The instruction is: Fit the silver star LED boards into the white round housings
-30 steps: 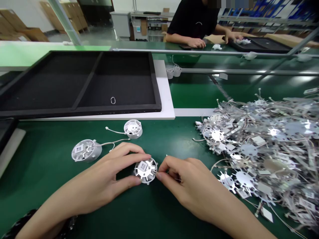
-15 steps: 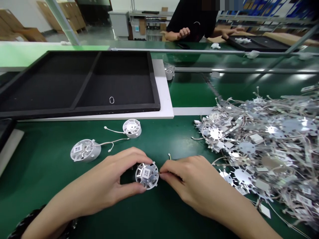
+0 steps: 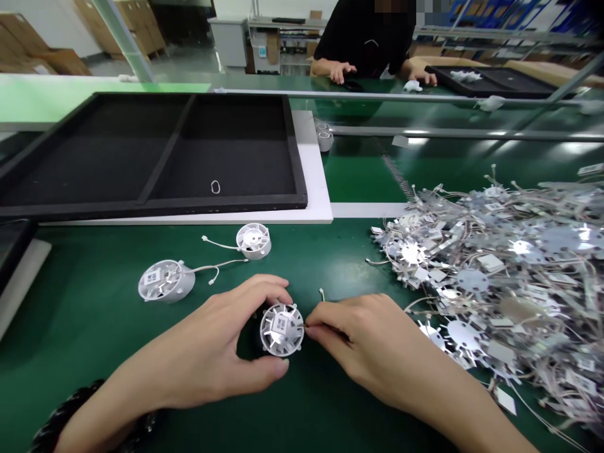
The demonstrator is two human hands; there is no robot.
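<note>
My left hand point(image 3: 236, 343) curves around a round white fan housing point(image 3: 282, 330), index finger at its upper rim and thumb along its lower side. A silver spoked plate with a square code label sits in the housing's top. At its right edge, my right hand point(image 3: 363, 340) pinches the thin cable point(image 3: 304, 325) that comes out; a small connector point(image 3: 321, 293) pokes out behind the fingers. Two similar parts lie beyond my left hand: a larger housing with a labelled plate point(image 3: 166, 281) and a smaller spoked one point(image 3: 253, 241), both with cables trailing.
A big heap of silver spoked plates with cables point(image 3: 500, 277) covers the right side. At the back left, a black divided tray point(image 3: 226, 204) rests on a white board point(image 3: 318, 182). Across the bench, a person in black point(image 3: 365, 44) has both hands near the tabletop.
My left thumb has slid off the housing's top rim to its lower side. The plate appears slightly turned. My right hand keeps its pinch. The person opposite has lowered their hands.
</note>
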